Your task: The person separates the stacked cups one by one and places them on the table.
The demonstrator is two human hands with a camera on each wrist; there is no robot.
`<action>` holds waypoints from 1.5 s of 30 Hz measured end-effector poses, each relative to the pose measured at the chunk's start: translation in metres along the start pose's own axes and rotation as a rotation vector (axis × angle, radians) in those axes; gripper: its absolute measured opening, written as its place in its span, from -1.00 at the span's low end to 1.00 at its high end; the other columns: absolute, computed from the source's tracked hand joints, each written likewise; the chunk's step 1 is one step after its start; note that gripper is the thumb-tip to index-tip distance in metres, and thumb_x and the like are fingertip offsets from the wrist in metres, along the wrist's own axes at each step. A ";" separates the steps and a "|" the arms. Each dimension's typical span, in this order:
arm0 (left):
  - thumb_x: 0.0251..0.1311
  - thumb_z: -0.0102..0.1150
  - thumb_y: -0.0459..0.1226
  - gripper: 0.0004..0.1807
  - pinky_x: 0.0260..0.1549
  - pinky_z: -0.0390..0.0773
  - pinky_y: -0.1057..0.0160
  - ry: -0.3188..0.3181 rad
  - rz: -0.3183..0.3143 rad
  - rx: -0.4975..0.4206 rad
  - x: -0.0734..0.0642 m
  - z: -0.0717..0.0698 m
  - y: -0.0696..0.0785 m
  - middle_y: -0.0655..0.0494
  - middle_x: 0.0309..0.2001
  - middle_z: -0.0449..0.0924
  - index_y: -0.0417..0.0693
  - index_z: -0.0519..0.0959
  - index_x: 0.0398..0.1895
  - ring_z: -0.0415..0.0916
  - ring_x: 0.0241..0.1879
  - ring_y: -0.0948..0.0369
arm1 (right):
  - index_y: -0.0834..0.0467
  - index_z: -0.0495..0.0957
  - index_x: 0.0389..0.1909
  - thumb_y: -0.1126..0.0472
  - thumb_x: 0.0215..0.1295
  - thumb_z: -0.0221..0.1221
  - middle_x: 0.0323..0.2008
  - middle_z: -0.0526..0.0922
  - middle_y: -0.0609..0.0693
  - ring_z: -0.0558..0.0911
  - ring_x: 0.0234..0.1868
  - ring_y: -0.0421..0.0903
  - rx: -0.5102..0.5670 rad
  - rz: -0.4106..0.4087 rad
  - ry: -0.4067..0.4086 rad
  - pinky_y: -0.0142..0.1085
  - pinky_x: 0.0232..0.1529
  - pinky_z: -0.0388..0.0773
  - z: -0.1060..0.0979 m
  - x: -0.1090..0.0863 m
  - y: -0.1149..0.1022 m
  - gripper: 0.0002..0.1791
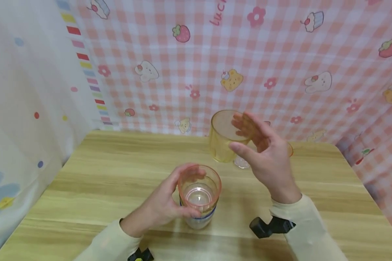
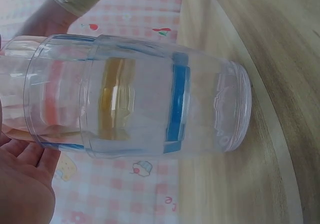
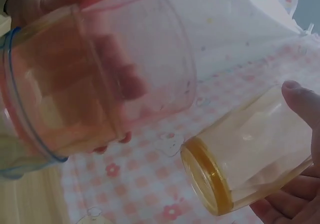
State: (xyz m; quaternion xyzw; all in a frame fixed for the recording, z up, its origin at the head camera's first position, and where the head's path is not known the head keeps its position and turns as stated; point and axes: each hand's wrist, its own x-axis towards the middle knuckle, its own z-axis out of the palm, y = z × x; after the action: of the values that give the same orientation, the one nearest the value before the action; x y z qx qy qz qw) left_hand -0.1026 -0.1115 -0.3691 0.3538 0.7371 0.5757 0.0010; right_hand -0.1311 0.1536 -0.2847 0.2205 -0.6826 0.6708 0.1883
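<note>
In the head view my left hand wraps round a stack of nested see-through cups, thumb on the near side and fingers behind. The uppermost cup has a pink rim; yellow and blue bands show lower down, above a clear base close over the table. The left wrist view shows the stack from the side. Farther back and to the right, my right hand holds a see-through yellow cup between thumb and fingers, apart from the stack. Its thick amber base shows in the right wrist view.
Behind the right hand stands a clear cup, mostly hidden, and a red-orange rim peeks out beside the wrist. The wood-grain table ends at a pink checked cloth at the back and a white curtain at left.
</note>
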 end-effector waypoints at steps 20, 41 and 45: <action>-0.13 0.74 -0.47 0.16 0.53 0.38 0.27 -0.005 -0.018 -0.013 0.000 0.001 0.002 -0.06 0.42 0.58 -0.07 0.27 0.59 0.47 0.46 0.15 | 0.21 0.26 0.63 0.26 0.33 0.50 0.61 0.41 0.11 0.42 0.61 0.10 -0.205 0.357 -0.092 -0.04 0.60 0.39 0.009 0.003 0.076 -0.07; -0.04 0.75 -0.32 0.11 0.55 0.38 0.23 -0.005 -0.034 -0.046 0.000 0.001 -0.005 -0.06 0.44 0.57 -0.04 0.28 0.59 0.46 0.47 0.16 | 0.21 0.00 0.73 0.20 0.40 0.45 0.71 0.16 0.19 0.21 0.71 0.16 -0.160 0.530 -0.008 -0.02 0.70 0.21 0.024 -0.010 0.142 0.06; 0.00 0.74 -0.21 0.09 0.55 0.39 0.21 -0.003 -0.028 -0.054 0.000 0.001 -0.004 -0.05 0.44 0.56 -0.03 0.29 0.59 0.46 0.47 0.15 | 0.21 0.00 0.72 0.19 0.43 0.43 0.68 0.22 0.21 0.26 0.69 0.16 -0.155 0.502 -0.009 0.00 0.68 0.25 0.027 -0.013 0.150 0.02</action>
State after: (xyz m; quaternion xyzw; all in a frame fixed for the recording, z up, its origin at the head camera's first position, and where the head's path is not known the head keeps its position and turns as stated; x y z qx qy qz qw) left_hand -0.1040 -0.1111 -0.3734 0.3445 0.7261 0.5947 0.0197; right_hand -0.2024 0.1278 -0.4171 0.0321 -0.7662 0.6411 0.0295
